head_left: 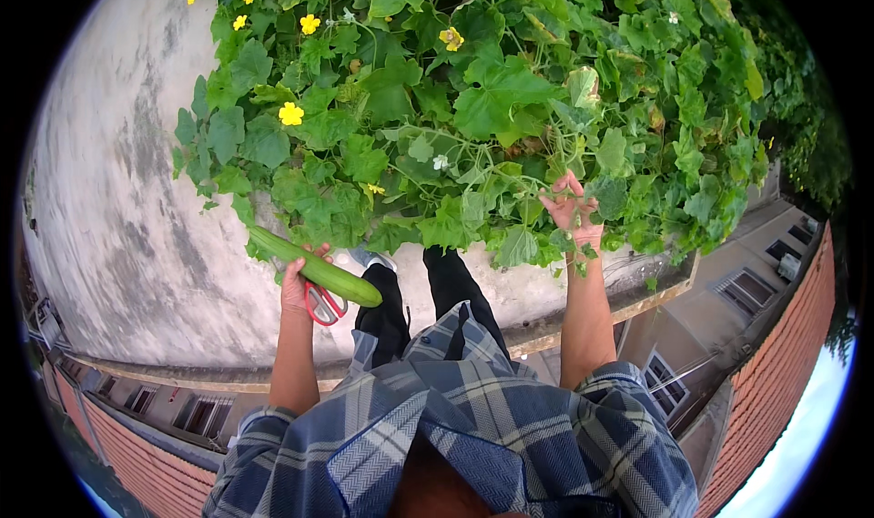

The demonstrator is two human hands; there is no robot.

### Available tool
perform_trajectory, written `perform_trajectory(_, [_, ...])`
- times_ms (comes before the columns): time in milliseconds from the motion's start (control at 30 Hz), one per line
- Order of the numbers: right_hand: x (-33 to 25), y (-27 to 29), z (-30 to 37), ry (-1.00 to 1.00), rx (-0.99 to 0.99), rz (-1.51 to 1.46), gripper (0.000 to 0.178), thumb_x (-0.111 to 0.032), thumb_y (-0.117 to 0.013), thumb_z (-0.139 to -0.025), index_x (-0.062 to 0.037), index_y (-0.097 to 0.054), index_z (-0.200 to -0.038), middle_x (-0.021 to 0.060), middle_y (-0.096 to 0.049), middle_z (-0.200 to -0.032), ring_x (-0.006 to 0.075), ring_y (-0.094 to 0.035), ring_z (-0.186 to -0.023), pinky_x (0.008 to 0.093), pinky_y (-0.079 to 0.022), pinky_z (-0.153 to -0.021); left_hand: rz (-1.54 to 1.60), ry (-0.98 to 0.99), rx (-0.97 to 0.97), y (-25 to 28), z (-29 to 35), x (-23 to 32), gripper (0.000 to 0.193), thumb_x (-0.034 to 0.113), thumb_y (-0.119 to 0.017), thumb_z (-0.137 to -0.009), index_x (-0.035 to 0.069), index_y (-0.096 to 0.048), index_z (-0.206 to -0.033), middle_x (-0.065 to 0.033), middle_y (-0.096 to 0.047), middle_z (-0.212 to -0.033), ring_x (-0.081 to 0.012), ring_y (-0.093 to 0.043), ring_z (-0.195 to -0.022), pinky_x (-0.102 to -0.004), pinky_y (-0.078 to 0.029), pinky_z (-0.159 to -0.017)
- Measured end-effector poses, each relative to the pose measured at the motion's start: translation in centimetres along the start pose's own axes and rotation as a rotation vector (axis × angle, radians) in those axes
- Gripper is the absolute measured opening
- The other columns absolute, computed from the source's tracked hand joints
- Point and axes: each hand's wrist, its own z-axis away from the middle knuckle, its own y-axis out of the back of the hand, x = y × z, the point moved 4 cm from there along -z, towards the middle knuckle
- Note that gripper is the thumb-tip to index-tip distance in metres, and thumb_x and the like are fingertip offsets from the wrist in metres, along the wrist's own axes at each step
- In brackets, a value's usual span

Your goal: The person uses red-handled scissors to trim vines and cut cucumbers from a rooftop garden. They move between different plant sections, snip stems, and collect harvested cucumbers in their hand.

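Observation:
My left hand (293,284) is closed around a long green luffa gourd (317,266), which slants down to the right. A pair of scissors with red-and-grey handles (325,305) hangs from the same hand, just below the gourd; its blades are hidden. Farther right, my right hand (571,207) reaches up into the lower edge of the leafy vines (510,99). Its fingers look apart and slightly curled. A thin vine shoot with small buds and leaves crosses the palm and trails past the wrist, partly covering the hand.
Yellow flowers (290,114) dot the vines. I stand on a stained concrete surface (127,181) bordered by a raised edge (537,340) close behind my feet. Beyond that edge, lower down, are buildings with windows (749,290) and red tiled roofs (774,372).

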Motion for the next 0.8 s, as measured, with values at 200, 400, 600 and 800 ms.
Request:
perform_trajectory(200, [0.9,4.6,1.2,-0.063,0.275,-0.033,0.043,-0.031,-0.073,-0.086,-0.0027,-0.066,-0.118,0.0143,-0.068,-0.115,0.0344,-0.061,-0.108,0.0547,-0.046,-0.100,-0.037,0.003,0.153,5.2,3.6,-0.4,0.035,0.023,-0.074,-0.085,0.011,-0.060,-0.114,-0.0180,-0.065,-0.122,-0.0293,-0.067,-0.103,-0.0460,-0.059,-0.091])
perform_trajectory(400, [3.4,3.2,1.0,-0.105,0.143,0.005,0.065,-0.047,-0.076,-0.086,0.0030,-0.062,-0.125,0.0194,-0.066,-0.117,0.0359,-0.062,-0.110,0.0568,-0.046,-0.102,-0.040,-0.002,0.121,5.0,3.0,-0.2,0.036,0.021,-0.073,-0.085,0.009,-0.059,-0.117,-0.0205,-0.065,-0.122,-0.0326,-0.068,-0.103,-0.0482,-0.059,-0.092])
perform_trajectory(600, [9.1,-3.3,0.9,-0.079,-0.091,-0.234,0.080,-0.070,-0.058,-0.091,0.0006,-0.062,-0.129,0.0112,-0.066,-0.125,0.0279,-0.063,-0.108,0.0625,-0.030,-0.117,-0.030,0.032,0.046,2.8,2.1,-0.6,0.037,0.019,-0.073,-0.085,0.009,-0.059,-0.118,-0.0215,-0.065,-0.123,-0.0337,-0.070,-0.103,-0.0480,-0.059,-0.092])
perform_trajectory(800, [16.5,-10.2,4.7,-0.166,-0.001,-0.306,0.085,-0.076,-0.048,-0.093,-0.0010,-0.060,-0.132,0.0145,-0.065,-0.121,0.0332,-0.061,-0.110,0.0641,-0.035,-0.113,-0.034,0.064,0.048,3.1,2.7,-0.5,0.037,0.019,-0.074,-0.085,0.010,-0.059,-0.117,-0.0205,-0.066,-0.122,-0.0332,-0.069,-0.103,-0.0477,-0.058,-0.093])
